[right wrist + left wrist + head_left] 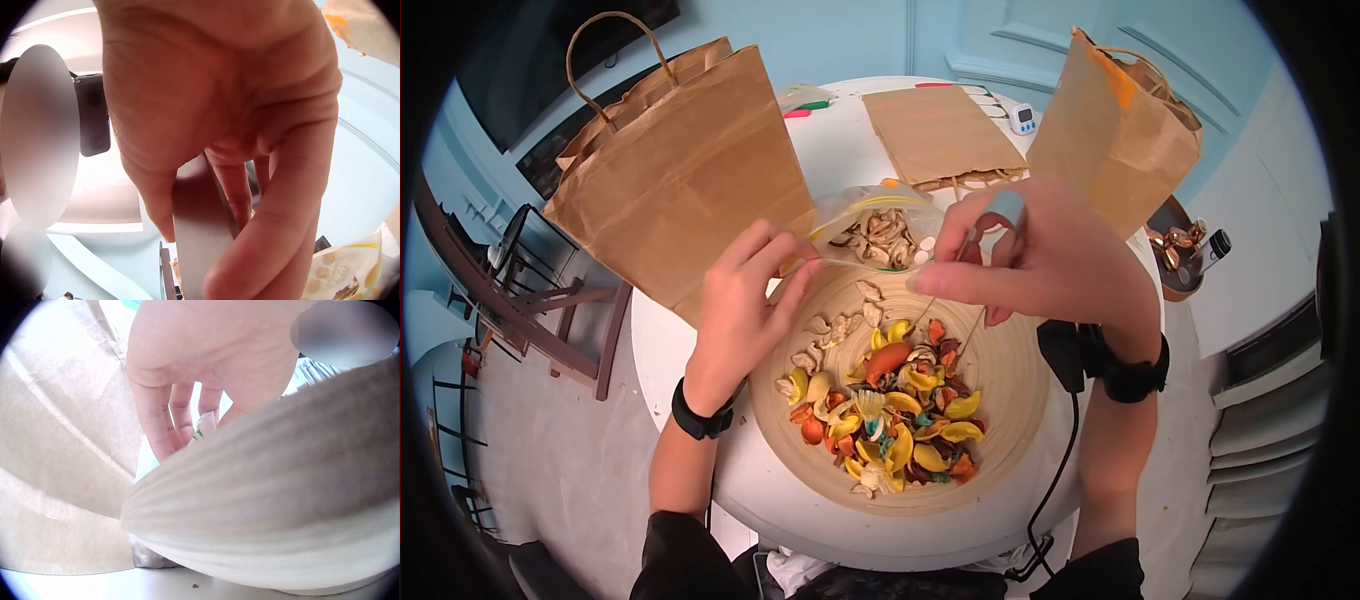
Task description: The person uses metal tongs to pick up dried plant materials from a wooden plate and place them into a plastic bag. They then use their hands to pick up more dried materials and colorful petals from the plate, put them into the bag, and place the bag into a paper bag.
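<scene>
Gripped tongs (1006, 207) in the nearer right hand (1045, 255), slanted lengthwise toward dried petals (902, 402) below that grip; pinched the plastic bag (870, 203) with the left hand (745, 290).

Clear zip bag (852, 207) (w/ tan dried pcs (878, 232)), mouth open, metal tongs (1006, 208), tips down, over wood bowl (1012, 405)

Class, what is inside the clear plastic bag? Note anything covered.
Pale brown, dried-looking pieces lie heaped inside the clear plastic bag. Whatever lies beneath them is hidden, and the right hand covers part of the bag's right side.
</scene>
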